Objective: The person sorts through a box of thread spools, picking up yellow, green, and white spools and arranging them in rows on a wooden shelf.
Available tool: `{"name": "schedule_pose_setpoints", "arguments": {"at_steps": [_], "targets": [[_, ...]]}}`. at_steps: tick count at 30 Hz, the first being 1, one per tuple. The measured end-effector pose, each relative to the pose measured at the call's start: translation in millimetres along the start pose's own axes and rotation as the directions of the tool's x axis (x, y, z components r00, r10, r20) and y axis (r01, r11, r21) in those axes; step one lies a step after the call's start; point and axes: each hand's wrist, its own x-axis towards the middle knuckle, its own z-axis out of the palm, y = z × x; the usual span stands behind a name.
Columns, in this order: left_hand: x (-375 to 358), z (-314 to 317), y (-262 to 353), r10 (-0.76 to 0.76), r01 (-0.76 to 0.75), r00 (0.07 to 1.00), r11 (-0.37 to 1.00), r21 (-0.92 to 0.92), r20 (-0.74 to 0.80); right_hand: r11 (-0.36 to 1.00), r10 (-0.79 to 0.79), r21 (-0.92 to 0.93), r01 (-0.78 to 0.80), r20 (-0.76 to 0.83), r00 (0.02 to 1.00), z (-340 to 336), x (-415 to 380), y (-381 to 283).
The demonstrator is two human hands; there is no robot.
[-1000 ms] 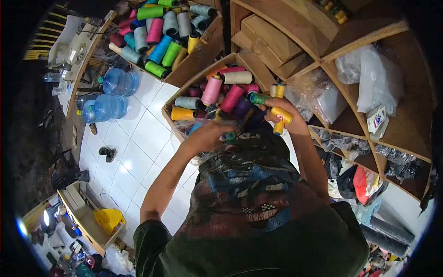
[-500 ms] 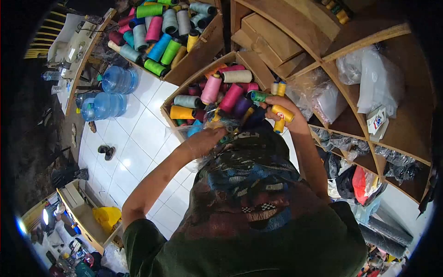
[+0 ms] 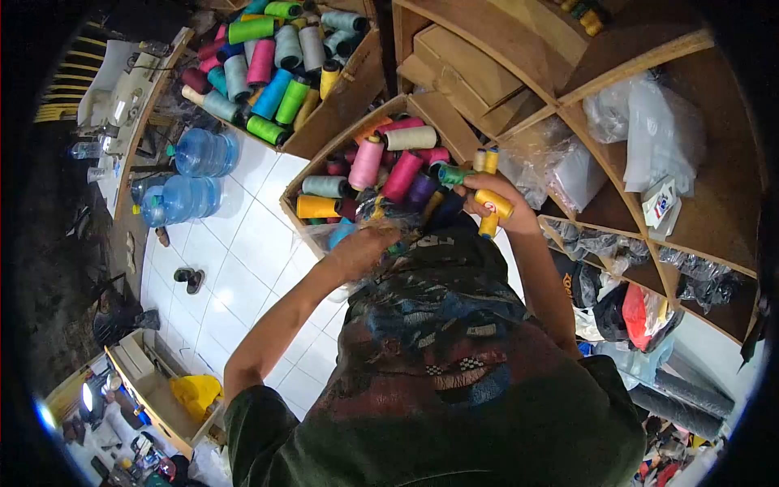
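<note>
My left hand is closed on a clear plastic bag, crumpled in front of my body. A yellow item shows through the film. My right hand grips several small thread spools, with a yellow spool across the fingers and a green spool sticking out to the left. More yellow spool ends poke out above and below that hand. Just beyond both hands lies a cardboard box of larger thread cones, among them a pink cone and a cream cone.
A second cardboard box of thread cones stands farther back. Wooden shelves with plastic bags rise on the right. Water jugs and sandals are on the tiled floor to the left, near an open drawer.
The view has shifted slightly. My right hand still holds the spools, and my left hand stays on the plastic bag with little movement.
</note>
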Motion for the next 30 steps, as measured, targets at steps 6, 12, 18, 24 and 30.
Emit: {"name": "schedule_pose_setpoints", "arguments": {"at_steps": [6, 12, 18, 24, 30], "targets": [[-18, -71, 55, -0.146, 0.146, 0.989, 0.988, 0.04, -0.01, 0.999, -0.024, 0.04, 0.023, 0.014, 1.0, -4, 6, -3], [-52, -130, 88, -0.08, 0.075, 0.996, 0.985, -0.155, -0.027, 0.998, 0.046, 0.045, -0.044, -0.044, 0.998, -2, 14, -6], [-75, -157, 58, -0.11, -0.057, 0.963, 0.809, -0.586, -0.244, 0.999, -0.032, 0.024, 0.035, -0.105, 0.994, 4, 12, 1], [-58, -142, 24, -0.185, -0.351, 0.856, 0.476, -0.806, -0.482, 0.995, -0.084, -0.037, 0.091, 0.169, 0.982, -24, 14, 13], [-18, -162, 29, -0.07, -0.469, 0.826, 0.463, -0.752, -0.559, 0.993, 0.107, 0.059, -0.103, -0.068, 0.992, 5, 12, -14]]}}
